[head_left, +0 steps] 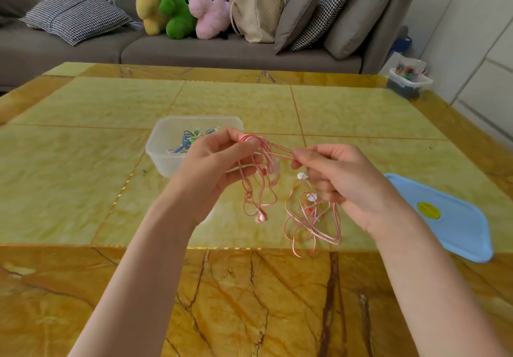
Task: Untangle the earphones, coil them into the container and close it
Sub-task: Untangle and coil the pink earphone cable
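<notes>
Earphones [266, 190] stretch sideways between left hand [213, 159] and right hand [341, 178], fingers pinching; loops dangle down.

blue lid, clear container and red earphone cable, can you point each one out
blue lid [455, 226], head view, bare top surface right of the yellow sticker
clear container [163, 159], head view, front left wall
red earphone cable [277, 149], head view, strand stretched between the hands

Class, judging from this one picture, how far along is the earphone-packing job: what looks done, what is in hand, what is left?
Done: blue earphones already lie in the open container. In hand: the left hand and right hand hold the red earphones above the table, cable in loose tangled loops. Left: untangling, coiling them in, then fitting the blue lid, which lies apart on the right.
</notes>
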`<state>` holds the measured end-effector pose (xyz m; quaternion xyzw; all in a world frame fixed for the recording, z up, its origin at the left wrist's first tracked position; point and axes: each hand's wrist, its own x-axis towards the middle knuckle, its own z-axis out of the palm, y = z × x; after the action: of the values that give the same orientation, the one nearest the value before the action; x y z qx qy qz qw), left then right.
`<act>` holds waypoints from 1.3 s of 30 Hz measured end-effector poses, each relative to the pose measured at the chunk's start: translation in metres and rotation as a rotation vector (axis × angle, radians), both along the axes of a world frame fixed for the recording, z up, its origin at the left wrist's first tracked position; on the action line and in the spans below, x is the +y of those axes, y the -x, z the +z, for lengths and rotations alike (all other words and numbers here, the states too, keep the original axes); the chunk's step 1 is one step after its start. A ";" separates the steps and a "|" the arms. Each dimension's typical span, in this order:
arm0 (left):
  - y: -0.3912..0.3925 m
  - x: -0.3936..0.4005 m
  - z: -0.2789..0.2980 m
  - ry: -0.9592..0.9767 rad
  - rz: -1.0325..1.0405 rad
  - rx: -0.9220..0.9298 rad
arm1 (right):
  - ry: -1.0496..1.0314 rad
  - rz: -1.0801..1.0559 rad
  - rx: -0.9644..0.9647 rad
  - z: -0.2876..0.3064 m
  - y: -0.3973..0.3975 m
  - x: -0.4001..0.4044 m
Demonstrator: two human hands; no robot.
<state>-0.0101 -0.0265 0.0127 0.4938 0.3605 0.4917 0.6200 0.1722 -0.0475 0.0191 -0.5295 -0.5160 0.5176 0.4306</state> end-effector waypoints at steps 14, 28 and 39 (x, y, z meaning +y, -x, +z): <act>-0.018 0.001 -0.002 -0.271 0.412 0.366 | -0.029 0.014 -0.207 -0.010 0.010 0.003; 0.007 0.008 -0.005 0.318 0.304 -0.047 | -0.299 -0.325 -0.399 -0.014 -0.009 0.015; 0.035 0.009 -0.002 0.328 0.332 -0.583 | -0.398 -0.492 -0.384 -0.011 -0.019 0.018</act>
<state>-0.0449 -0.0172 0.0103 0.1618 0.3179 0.6413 0.6793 0.1912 -0.0290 0.0077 -0.6311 -0.5354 0.1794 0.5319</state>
